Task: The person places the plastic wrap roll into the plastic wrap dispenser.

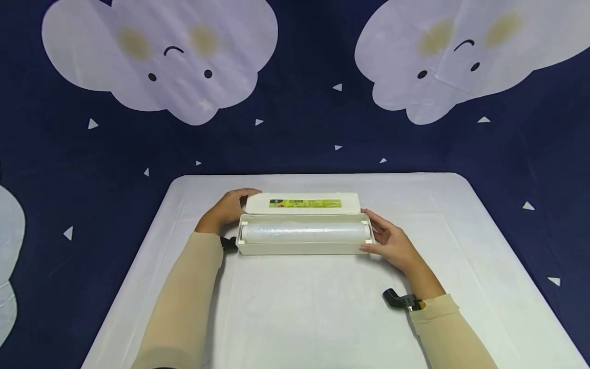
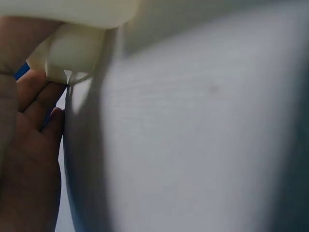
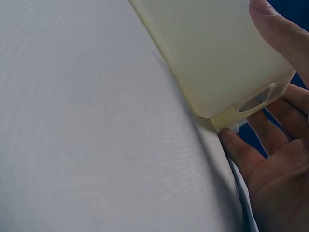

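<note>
A long white cling film box (image 1: 299,248) lies on the table with its lid (image 1: 301,204) raised at the back. A yellow-green label (image 1: 305,203) with print runs along the lid. Inside sits a roll of clear cling film (image 1: 306,232). My left hand (image 1: 229,206) holds the box's left end, fingers reaching behind the lid's corner; its thumb is hidden in the head view. At the other end my right hand (image 1: 389,241) grips the box (image 3: 222,58), thumb on the front wall and fingers round the far side.
A white cloth covers the table (image 1: 313,307). Beyond its back edge hangs a dark blue curtain (image 1: 304,102) with clouds and small triangles. Black wrist cameras are worn on both arms, the right one (image 1: 398,299) standing out over the cloth.
</note>
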Action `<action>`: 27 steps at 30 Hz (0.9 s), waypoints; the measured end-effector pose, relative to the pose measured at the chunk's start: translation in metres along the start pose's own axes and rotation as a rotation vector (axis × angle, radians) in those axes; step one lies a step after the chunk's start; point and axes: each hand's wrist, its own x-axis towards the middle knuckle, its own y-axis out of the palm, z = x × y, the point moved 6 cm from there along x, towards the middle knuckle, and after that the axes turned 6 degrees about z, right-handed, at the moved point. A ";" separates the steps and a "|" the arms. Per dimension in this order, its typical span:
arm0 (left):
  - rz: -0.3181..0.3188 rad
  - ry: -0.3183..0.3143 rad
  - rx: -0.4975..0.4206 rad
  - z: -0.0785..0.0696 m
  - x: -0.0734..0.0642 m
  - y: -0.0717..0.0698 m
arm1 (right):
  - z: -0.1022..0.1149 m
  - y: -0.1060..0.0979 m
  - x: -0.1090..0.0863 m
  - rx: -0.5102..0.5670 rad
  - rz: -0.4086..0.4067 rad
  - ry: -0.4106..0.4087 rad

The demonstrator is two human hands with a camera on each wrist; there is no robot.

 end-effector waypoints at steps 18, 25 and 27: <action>0.003 0.052 -0.204 -0.006 0.002 -0.007 | 0.001 -0.001 -0.003 -0.021 -0.012 -0.001; -0.026 0.025 -0.234 -0.006 -0.001 -0.009 | 0.001 -0.001 -0.001 -0.019 -0.011 0.006; -0.046 0.019 -0.234 -0.005 -0.001 -0.012 | 0.001 -0.001 -0.001 -0.025 -0.011 0.009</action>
